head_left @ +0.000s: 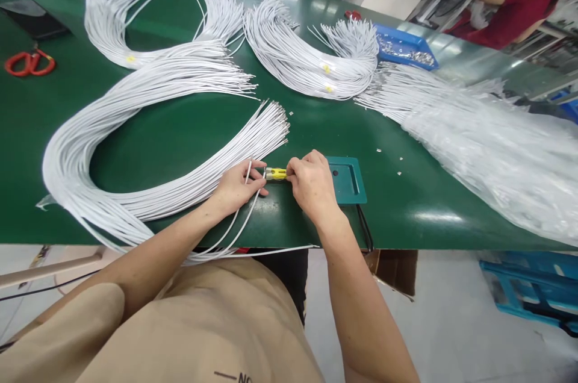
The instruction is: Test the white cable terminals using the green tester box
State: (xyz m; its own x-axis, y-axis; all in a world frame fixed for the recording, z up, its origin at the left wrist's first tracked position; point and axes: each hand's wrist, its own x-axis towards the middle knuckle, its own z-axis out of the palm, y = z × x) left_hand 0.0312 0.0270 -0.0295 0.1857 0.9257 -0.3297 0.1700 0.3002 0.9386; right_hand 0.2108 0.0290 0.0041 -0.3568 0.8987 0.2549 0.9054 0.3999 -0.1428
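Head view, worktop inventory. Green table (171, 142), seen from above and in front of the person.

Item: small yellow connector (276, 174), lying between the two hands near the table's front edge. Left hand (237, 187): fingers drawn together, pinching thin white wires (244, 214) against the connector's left end; these wires trail back over the table edge toward the lap. Right hand (311, 184): fingers closed on the connector's right end, knuckles covering that end, so the exact grip cannot be told.

Item: teal fixture tray (350, 181), touching or just behind the right hand, its near left corner hidden by it; a black cable (365, 229) runs from it over the table edge.

Item: large looped bundle of white wires (112, 130), left of the hands, its cut ends fanned out just above the left hand.

Item: further white bundles (298, 58) at centre rear, tied with yellow bands.

Item: blue tray (404, 49) of small metal parts, rear right.

Item: clear plastic bags of wires (492, 148), right side, well apart from the hands.

Item: red-handled scissors (29, 62), far left.

Item: another person in a red top (515, 15), beyond the table, upper right.
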